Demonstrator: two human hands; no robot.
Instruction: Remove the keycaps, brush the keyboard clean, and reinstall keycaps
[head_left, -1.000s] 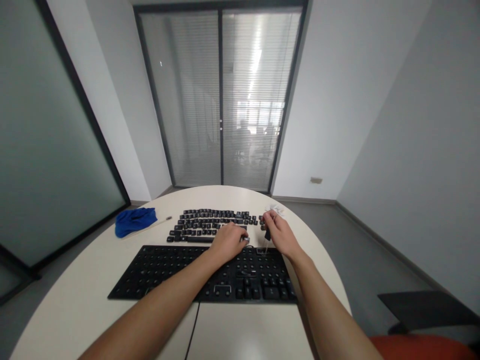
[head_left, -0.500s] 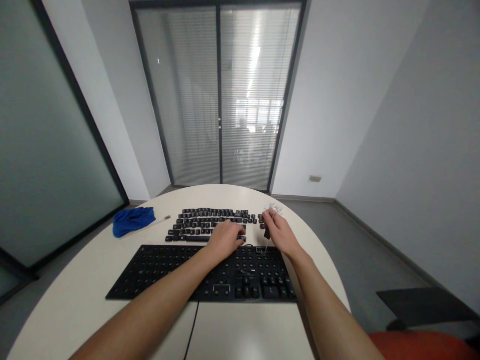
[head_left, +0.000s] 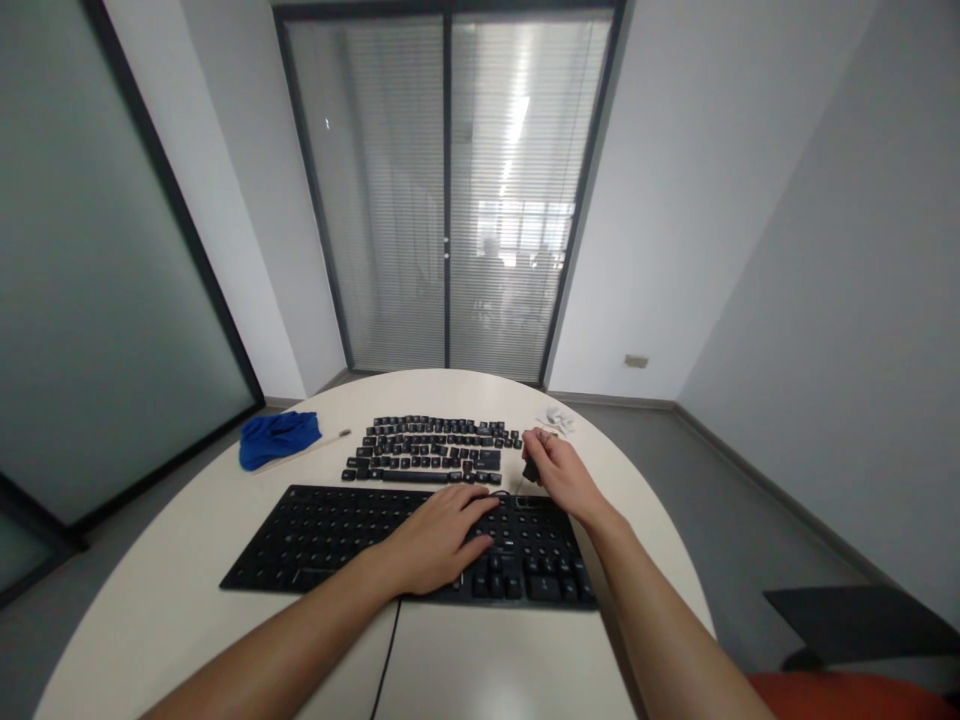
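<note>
A black keyboard [head_left: 330, 530] lies on the round table, most of its keycaps off and several still seated at its lower right. My left hand [head_left: 439, 535] rests flat on its middle, fingers spread, holding nothing. Closed around the dark handle of a keycap puller [head_left: 531, 470] is my right hand [head_left: 559, 470], just above the keyboard's upper right edge. The puller's thin wires reach down towards the keys; whether they grip one I cannot tell. Loose keycaps [head_left: 427, 440] sit in rows behind the keyboard, some beside my right hand.
On the left of the table [head_left: 150, 600] are a blue cloth [head_left: 279, 438] and a thin brush [head_left: 330, 440]. A small crumpled white heap [head_left: 556, 418] lies at the back right. A cable [head_left: 386, 660] runs towards me. A red chair [head_left: 840, 695] stands at lower right.
My left hand has come back from the loose keycaps onto the keyboard and spread its fingers. My right hand with the keycap puller has shifted slightly; the view has turned a little left.
</note>
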